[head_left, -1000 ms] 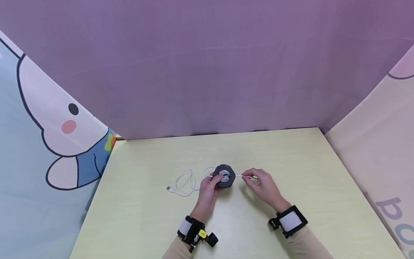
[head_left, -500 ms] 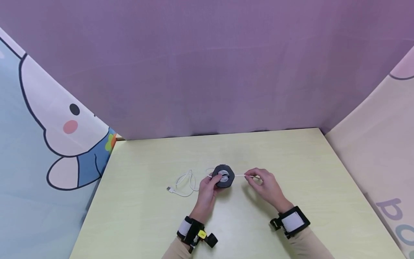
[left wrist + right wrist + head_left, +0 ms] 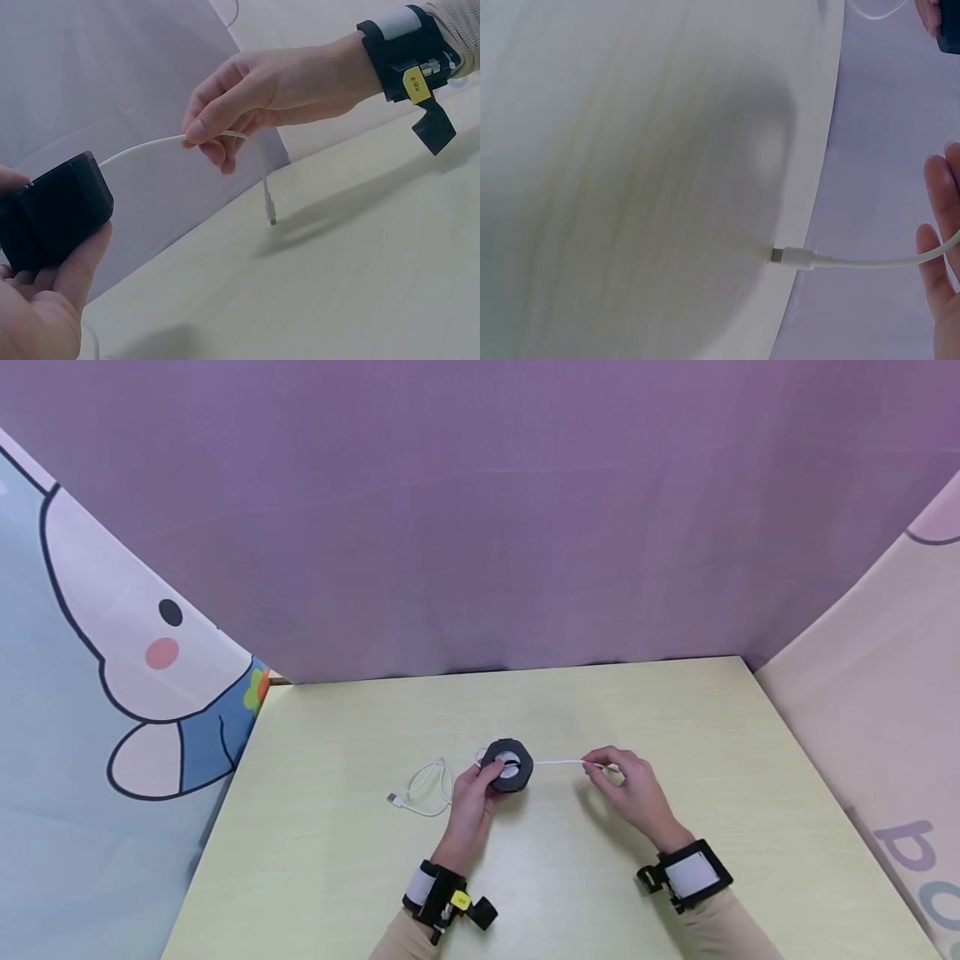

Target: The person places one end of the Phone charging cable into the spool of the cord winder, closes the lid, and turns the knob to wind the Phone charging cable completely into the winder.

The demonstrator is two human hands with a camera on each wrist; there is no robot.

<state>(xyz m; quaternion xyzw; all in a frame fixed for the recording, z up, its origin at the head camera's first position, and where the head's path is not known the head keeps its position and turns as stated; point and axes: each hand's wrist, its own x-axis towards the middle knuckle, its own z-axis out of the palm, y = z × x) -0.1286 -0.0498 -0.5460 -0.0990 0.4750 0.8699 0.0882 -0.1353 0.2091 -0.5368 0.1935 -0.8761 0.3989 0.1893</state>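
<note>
In the head view, my left hand [image 3: 467, 802] grips a dark, roughly hexagonal case [image 3: 524, 767] with a round, light middle, its thumb lying over that middle. A white USB cable [image 3: 558, 762] runs out of the case's right side. My right hand [image 3: 633, 789] pinches this cable between thumb and fingertips, above the table. Past the fingers, the cable's small plug [image 3: 271, 208] dangles free in the left wrist view; the right wrist view shows its metal tip [image 3: 778, 256]. At the case's left, more cable lies looped on the table, ending in a larger USB plug [image 3: 395, 800].
The pale wooden table [image 3: 337, 877] reaches back to a purple cloth wall [image 3: 480, 527]. Printed cloth panels stand at the left [image 3: 180, 677] and right [image 3: 885, 693]. Each wrist wears a black strap with a small camera.
My right hand has moved right with the cable, and a longer stretch now shows between it and the case. My left hand and the case have shifted slightly left.
</note>
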